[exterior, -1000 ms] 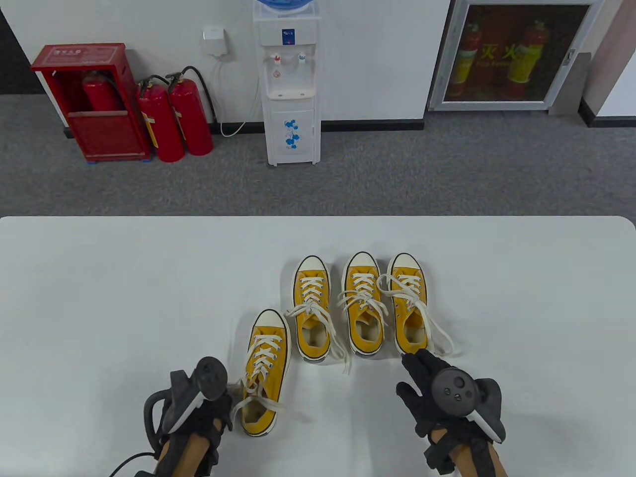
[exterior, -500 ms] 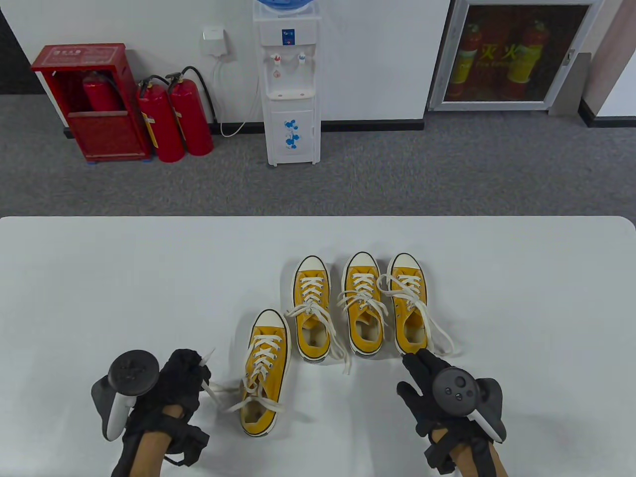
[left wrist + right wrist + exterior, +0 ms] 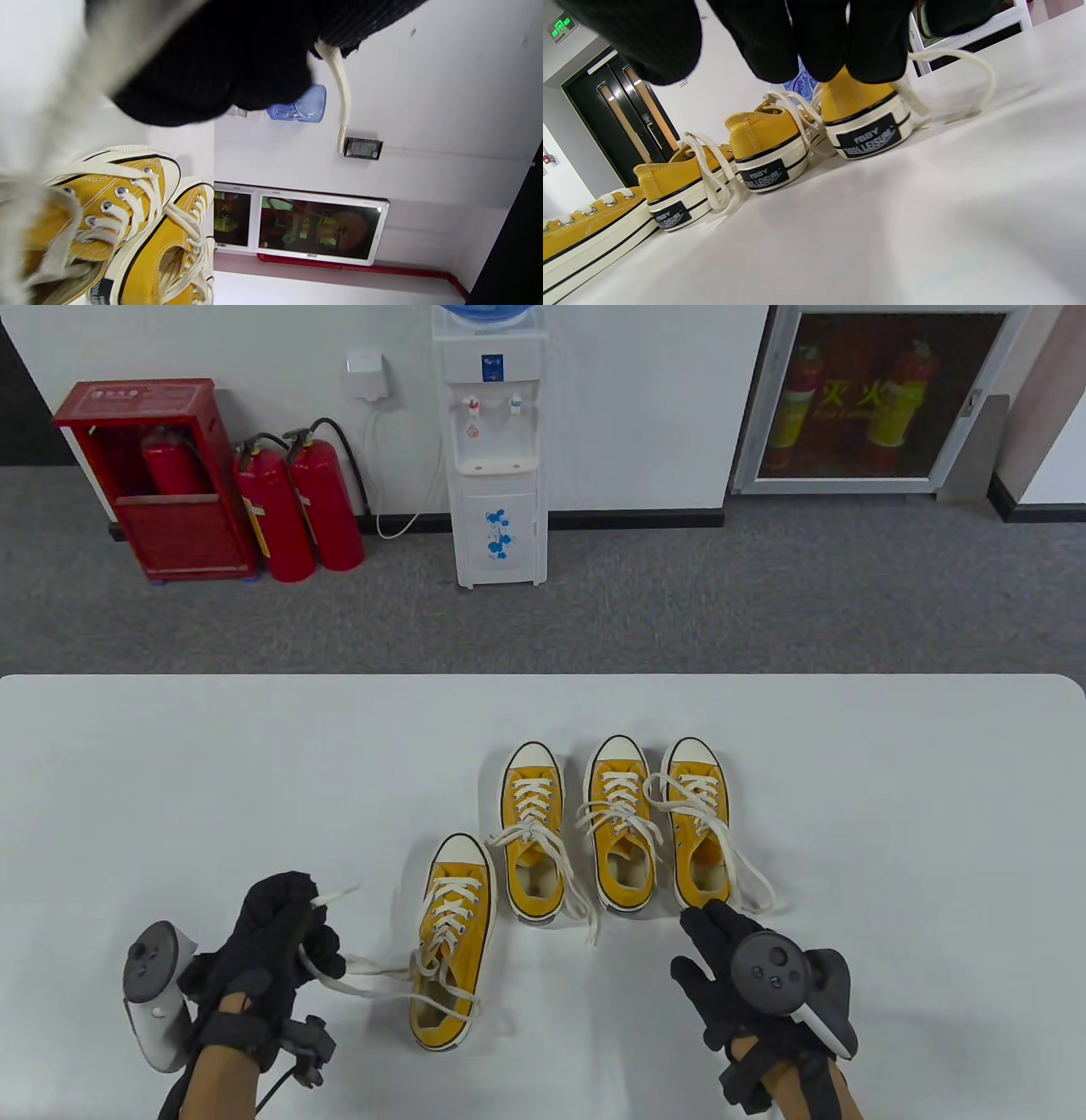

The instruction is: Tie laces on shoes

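Observation:
Four yellow sneakers with white laces stand on the white table (image 3: 170, 780). The nearest sneaker (image 3: 450, 942) sits in front of the other three (image 3: 533, 831). My left hand (image 3: 310, 916) is to its left and grips one of its laces (image 3: 373, 971), drawn out sideways; the lace end (image 3: 339, 892) sticks out past my fingers. The left wrist view shows the lace (image 3: 341, 84) hanging from my gloved fingers (image 3: 237, 63). My right hand (image 3: 708, 920) lies flat with fingers stretched out, just behind the heel of the rightmost sneaker (image 3: 697, 831), holding nothing. The right wrist view shows that heel (image 3: 867, 127).
Loose laces (image 3: 751, 882) of the back three sneakers trail onto the table around their heels. The table's far edge (image 3: 543, 676) borders grey carpet, with fire extinguishers (image 3: 297, 509) and a water dispenser (image 3: 496, 449) against the wall.
My left hand has moved left away from the nearest sneaker and turned over, pulling its lace out sideways. My right hand has barely moved.

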The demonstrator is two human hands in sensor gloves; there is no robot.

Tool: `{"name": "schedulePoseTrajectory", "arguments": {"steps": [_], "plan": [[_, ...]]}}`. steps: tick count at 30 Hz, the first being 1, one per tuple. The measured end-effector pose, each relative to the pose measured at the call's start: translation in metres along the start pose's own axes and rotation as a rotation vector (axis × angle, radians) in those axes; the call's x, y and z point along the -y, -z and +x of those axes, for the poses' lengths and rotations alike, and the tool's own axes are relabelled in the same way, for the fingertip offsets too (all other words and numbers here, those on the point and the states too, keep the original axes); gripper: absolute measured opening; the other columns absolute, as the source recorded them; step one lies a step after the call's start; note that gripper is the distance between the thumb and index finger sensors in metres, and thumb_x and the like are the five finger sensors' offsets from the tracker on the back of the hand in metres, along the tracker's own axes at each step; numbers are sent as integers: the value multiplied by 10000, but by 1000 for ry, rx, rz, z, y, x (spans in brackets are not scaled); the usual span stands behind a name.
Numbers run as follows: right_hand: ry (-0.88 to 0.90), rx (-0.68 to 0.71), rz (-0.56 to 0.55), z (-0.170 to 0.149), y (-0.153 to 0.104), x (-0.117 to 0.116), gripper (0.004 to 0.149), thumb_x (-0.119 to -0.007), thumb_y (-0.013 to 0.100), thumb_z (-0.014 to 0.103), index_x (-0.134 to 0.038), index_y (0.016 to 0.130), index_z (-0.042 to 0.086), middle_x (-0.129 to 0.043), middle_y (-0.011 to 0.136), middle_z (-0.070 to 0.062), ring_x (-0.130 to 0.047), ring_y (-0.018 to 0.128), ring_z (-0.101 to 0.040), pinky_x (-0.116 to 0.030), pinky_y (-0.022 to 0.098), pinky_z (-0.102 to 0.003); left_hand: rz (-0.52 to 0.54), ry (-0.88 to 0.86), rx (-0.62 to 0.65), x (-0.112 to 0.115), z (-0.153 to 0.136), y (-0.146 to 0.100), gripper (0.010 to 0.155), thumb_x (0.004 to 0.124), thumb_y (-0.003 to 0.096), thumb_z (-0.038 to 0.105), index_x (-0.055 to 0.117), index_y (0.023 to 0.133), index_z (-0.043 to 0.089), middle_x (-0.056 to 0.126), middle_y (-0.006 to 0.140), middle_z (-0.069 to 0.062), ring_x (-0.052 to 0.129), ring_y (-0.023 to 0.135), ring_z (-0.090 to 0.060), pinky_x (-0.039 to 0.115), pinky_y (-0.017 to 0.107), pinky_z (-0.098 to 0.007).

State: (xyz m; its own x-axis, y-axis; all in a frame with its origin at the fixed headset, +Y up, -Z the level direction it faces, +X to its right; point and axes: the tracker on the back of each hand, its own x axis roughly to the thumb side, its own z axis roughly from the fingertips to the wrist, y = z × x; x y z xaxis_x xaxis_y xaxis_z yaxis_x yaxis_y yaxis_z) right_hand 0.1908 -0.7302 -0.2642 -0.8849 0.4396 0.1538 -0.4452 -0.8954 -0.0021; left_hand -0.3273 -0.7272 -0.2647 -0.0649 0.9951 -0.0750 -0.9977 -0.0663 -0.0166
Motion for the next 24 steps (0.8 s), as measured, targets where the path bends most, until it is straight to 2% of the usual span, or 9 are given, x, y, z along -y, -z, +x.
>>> {"name": "schedulePoseTrajectory", "arguments": {"steps": [1,3,7,10,16,21,24], "plan": [[-2,7,0,4,1,1,699,-753,450,549,-681,1032,169,-566,1105,-114,-680,991,-446,-487,686,-692,11,41,8,-3,1,-1,391,686,548,394,660,937,435,803,856,19,1040,318,-41,986,197,-263],[-16,24,3,15,2,2,700,-754,450,549,-682,1032,168,-568,1104,-115,-682,991,-443,-490,686,-691,105,165,6,-10,6,-3,390,718,533,402,694,921,429,847,831,27,1029,221,-3,960,116,-220],[-16,80,5,50,9,7,696,-756,449,548,-688,1029,170,-578,1102,-113,-692,988,-439,-500,685,-687,251,417,27,-19,15,-8,389,748,520,401,726,909,417,884,809,26,1002,157,-3,937,68,-213],[7,124,18,80,15,6,692,-757,451,547,-693,1027,170,-580,1101,-113,-698,984,-438,-506,684,-684,292,481,29,-20,15,-7,401,752,518,402,717,917,399,888,807,25,993,153,-14,929,76,-221],[-18,228,73,147,31,-14,690,-758,453,549,-685,1032,180,-571,1107,-108,-690,992,-434,-503,687,-684,272,454,0,-17,4,-2,433,745,520,410,682,945,359,878,821,31,987,165,-22,924,81,-227],[-24,277,159,197,50,-48,699,-761,450,561,-678,1038,192,-541,1118,-108,-654,1009,-440,-484,693,-688,257,497,-19,-12,-3,2,445,740,522,416,668,956,347,874,832,31,989,178,-27,922,90,-230],[-44,289,222,217,59,-68,723,-761,445,582,-660,1051,201,-481,1136,-105,-573,1039,-454,-445,701,-695,238,517,-24,-9,-3,3,450,740,522,420,666,959,342,875,834,31,990,181,-30,922,92,-233]]}}
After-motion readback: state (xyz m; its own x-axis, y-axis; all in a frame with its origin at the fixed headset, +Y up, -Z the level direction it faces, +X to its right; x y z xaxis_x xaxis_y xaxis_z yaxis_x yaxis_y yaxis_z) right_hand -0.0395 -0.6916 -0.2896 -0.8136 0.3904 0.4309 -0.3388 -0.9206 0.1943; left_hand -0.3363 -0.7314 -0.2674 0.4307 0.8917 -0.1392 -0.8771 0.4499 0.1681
